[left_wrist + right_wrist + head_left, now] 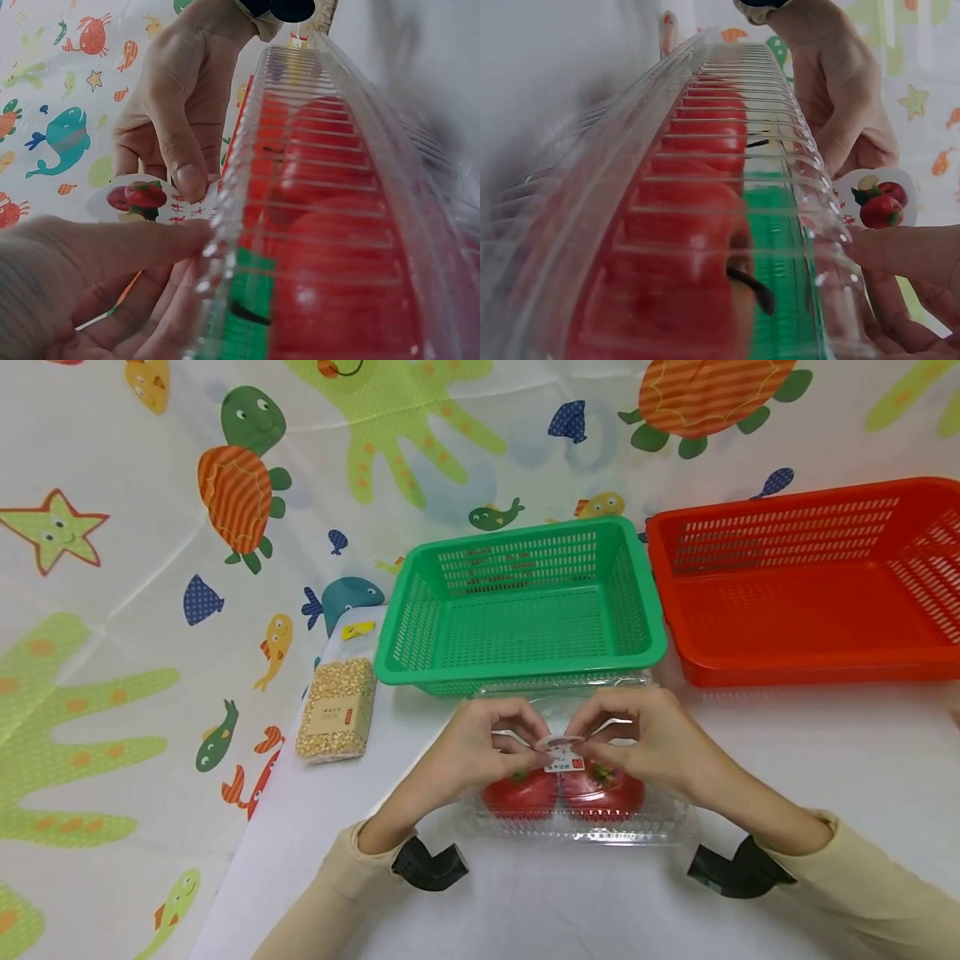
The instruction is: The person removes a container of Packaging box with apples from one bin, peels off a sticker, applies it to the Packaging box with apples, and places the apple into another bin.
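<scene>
Both hands meet over a clear plastic box (585, 835) on the white table. Thumb and fingers of my left hand (491, 743) pinch one side of a white label sticker (564, 763). My right hand (637, 735) pinches its other side. Printed apples and red characters show on the label (885, 206) in the right wrist view. Inside the box, beneath the hands, lie red apples (602, 793) with dark stems. The left wrist view has the box's ribbed wall (330, 195) close beside the fingertips. The hands partly cover the box's top.
A green plastic basket (517, 675) stands right behind the box. To its right is a red basket (817, 672). On the left lie a pack of corn kernels (335, 710) and a small yellow packet (358, 630). A printed sea-animal cloth (150, 527) hangs behind and at the left.
</scene>
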`<state>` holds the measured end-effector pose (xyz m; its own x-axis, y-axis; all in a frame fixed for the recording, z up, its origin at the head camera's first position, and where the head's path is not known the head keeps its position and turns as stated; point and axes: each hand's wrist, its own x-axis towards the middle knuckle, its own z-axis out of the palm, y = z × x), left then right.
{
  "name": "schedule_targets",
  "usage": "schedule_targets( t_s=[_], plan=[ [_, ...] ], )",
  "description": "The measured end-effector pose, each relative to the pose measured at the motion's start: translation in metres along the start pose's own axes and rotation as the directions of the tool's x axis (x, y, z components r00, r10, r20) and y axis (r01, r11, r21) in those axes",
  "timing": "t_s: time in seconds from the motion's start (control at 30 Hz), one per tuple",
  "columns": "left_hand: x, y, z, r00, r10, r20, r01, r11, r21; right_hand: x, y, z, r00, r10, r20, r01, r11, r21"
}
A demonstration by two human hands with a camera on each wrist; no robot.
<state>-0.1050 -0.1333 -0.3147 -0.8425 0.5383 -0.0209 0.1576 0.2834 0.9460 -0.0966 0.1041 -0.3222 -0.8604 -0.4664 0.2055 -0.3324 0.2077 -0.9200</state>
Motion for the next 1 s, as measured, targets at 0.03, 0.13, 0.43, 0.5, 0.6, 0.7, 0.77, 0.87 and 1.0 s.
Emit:
schedule_targets(
  t_s=[0.03,0.13,0.43,0.5,0.6,0.7,0.77,0.87,1.0],
  plan=[
    [0.0003,-0.0005,0.0006,1.0,-0.001,0.003,0.001,1.0,0.005,-0.0002,0.0007,0.0003,1.0,0.003,0.005,-0.003,1.0,0.003],
    [0.0006,-0.0007,0.0014,1.0,0.002,0.007,-0.002,1.0,0.015,-0.0005,0.0024,0.0014,1.0,0.009,0.015,-0.009,1.0,0.011],
    [0.0026,-0.0026,0.0019,1.0,-0.008,0.016,0.007,1.0,0.03,-0.0001,0.0046,0.0034,0.999,0.034,0.017,-0.034,0.999,-0.002],
    [0.003,-0.0031,0.002,1.0,-0.014,0.016,0.014,0.999,0.031,0.0004,0.0047,0.0033,0.999,0.036,0.016,-0.035,0.999,-0.011],
    [0.0035,-0.0023,0.0023,1.0,-0.018,0.015,0.017,0.999,0.04,0.0012,0.0052,0.0029,0.999,0.04,0.021,-0.04,0.999,-0.015],
    [0.003,-0.0014,0.0026,1.0,-0.02,0.014,0.019,0.998,0.057,0.0018,0.0058,0.0032,0.999,0.036,0.026,-0.035,0.999,-0.037],
    [0.0026,-0.0008,0.0026,1.0,-0.02,0.014,0.019,0.997,0.072,0.0022,0.006,0.0038,0.999,0.032,0.029,-0.031,0.998,-0.058],
    [0.0026,-0.0012,0.0023,1.0,-0.012,0.015,0.011,0.995,0.095,0.0026,0.0065,0.0049,0.999,0.027,0.029,-0.024,0.995,-0.096],
    [0.0039,-0.0014,0.0019,1.0,0.005,0.012,-0.007,0.991,0.131,0.0032,0.0075,0.0067,1.0,0.002,0.019,0.0,0.991,-0.133]
  ],
)
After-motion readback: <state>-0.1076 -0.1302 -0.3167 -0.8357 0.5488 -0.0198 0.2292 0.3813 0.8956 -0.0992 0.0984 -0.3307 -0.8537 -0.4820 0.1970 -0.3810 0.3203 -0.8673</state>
